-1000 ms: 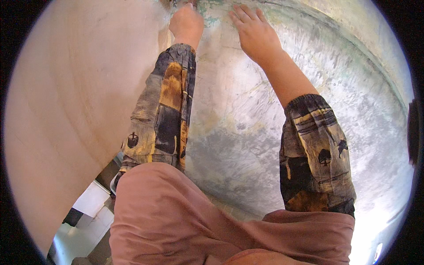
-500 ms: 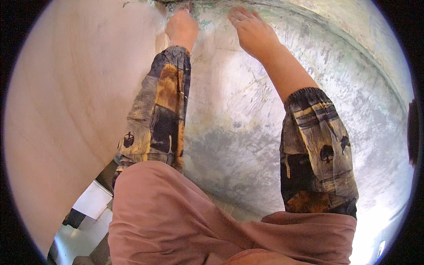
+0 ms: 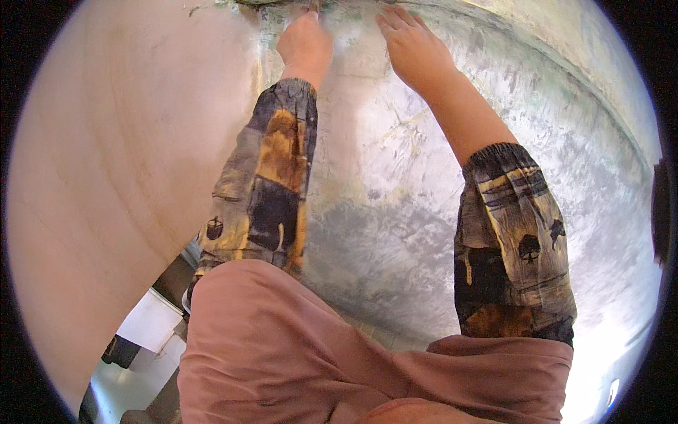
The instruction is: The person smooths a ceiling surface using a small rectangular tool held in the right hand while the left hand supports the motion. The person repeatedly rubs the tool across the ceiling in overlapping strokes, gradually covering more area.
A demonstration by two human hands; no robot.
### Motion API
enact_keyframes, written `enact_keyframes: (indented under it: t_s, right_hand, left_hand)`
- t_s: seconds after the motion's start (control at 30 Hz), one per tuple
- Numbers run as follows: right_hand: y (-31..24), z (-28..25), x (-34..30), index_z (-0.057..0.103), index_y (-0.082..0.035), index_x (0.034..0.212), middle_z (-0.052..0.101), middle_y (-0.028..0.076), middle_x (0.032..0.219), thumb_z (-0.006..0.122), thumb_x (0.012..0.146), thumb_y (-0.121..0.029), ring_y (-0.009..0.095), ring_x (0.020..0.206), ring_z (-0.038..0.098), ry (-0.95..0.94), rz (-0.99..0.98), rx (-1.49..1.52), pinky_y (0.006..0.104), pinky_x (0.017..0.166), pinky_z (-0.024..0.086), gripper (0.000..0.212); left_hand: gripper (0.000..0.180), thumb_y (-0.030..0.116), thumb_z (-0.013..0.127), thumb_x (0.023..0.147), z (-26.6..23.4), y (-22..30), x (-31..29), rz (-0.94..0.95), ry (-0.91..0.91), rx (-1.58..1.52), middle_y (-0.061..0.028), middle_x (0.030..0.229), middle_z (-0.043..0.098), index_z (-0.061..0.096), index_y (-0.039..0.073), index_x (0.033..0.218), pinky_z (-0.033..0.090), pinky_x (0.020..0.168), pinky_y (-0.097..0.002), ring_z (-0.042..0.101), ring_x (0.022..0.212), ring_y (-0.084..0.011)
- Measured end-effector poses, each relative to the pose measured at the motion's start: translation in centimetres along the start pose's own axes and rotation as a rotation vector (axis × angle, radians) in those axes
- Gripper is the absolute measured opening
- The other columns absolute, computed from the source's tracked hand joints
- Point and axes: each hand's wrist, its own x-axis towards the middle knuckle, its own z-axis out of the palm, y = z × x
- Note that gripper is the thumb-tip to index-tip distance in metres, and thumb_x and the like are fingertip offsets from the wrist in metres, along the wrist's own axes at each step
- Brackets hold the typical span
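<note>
My left hand (image 3: 306, 44) is closed at the top of the view, close to the corner where two wall faces meet. A thin brownish sliver shows at its fingertips, too small to name. To its right, my right hand (image 3: 418, 51) lies with its fingers stretched out against the grey, blotchy wall (image 3: 381, 162); nothing shows in it. Both forearms reach up in patterned sleeves, dark with ochre patches. The far edge of the wall beyond the fingertips has greenish, flaking stains.
A smooth beige wall (image 3: 120, 141) fills the left side. A ridge (image 3: 565, 71) curves along the upper right of the stained wall. Below left, a white flat panel (image 3: 150, 320) and a dark object (image 3: 121, 351) stand near a pale floor. My raised knee (image 3: 247, 304) is between the arms.
Both hands have shifted slightly to the right in the view, the left one keeping its closed shape. The right hand stays flat with its fingers extended.
</note>
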Motion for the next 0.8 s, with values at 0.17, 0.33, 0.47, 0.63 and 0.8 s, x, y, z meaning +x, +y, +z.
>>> enact_keyframes:
  t_s: [0.17,0.33,0.47,0.63,0.8]
  right_hand:
    - [-0.4,0.3,0.5,0.059,0.006,0.119,0.057,0.022,0.129,0.045,0.087,-0.007,0.035,0.126,0.049,0.034,0.043,0.037,0.0420,0.109,0.038,0.037]
    - [-0.1,0.6,0.4,0.060,0.004,0.118,0.057,0.021,0.129,0.044,0.089,-0.007,0.035,0.126,0.049,-0.055,0.116,0.103,0.0412,0.108,0.039,0.035]
    - [0.4,1.3,0.2,0.061,0.004,0.116,0.058,0.020,0.128,0.044,0.088,-0.008,0.035,0.125,0.050,-0.011,0.034,0.022,0.0410,0.106,0.042,0.034]
    - [0.8,1.6,-0.3,0.061,0.004,0.115,0.058,0.019,0.129,0.046,0.086,-0.008,0.034,0.126,0.049,-0.051,0.026,0.042,0.0397,0.106,0.041,0.035]
    - [1.4,-0.1,-1.5,0.062,0.004,0.114,0.058,0.020,0.128,0.048,0.085,-0.007,0.034,0.126,0.049,0.030,0.079,-0.002,0.0422,0.108,0.039,0.034]
  left_hand:
    - [0.027,0.012,0.056,0.084,-1.4,2.4,-3.8,0.140,-0.028,-0.072,-0.0230,0.090,0.070,0.066,0.002,0.107,0.055,0.075,-0.0496,0.068,0.087,-0.0402]
    - [0.030,0.012,0.056,0.084,-1.3,1.5,-1.5,0.025,-0.074,0.016,-0.0212,0.091,0.070,0.065,0.003,0.111,0.055,0.075,-0.0491,0.068,0.086,-0.0397]
    - [0.031,0.012,0.058,0.083,-1.3,1.8,-0.9,-0.032,-0.118,0.014,-0.0200,0.091,0.070,0.065,0.004,0.113,0.055,0.076,-0.0485,0.068,0.086,-0.0392]
    - [0.022,0.014,0.058,0.084,-0.9,5.2,-4.7,0.189,-0.017,-0.133,-0.0211,0.090,0.070,0.071,0.005,0.101,0.054,0.076,-0.0485,0.068,0.086,-0.0387]
    - [0.020,0.014,0.059,0.084,-0.3,4.1,-2.0,-0.002,0.014,-0.117,-0.0213,0.088,0.070,0.072,0.005,0.097,0.055,0.076,-0.0465,0.068,0.087,-0.0379]
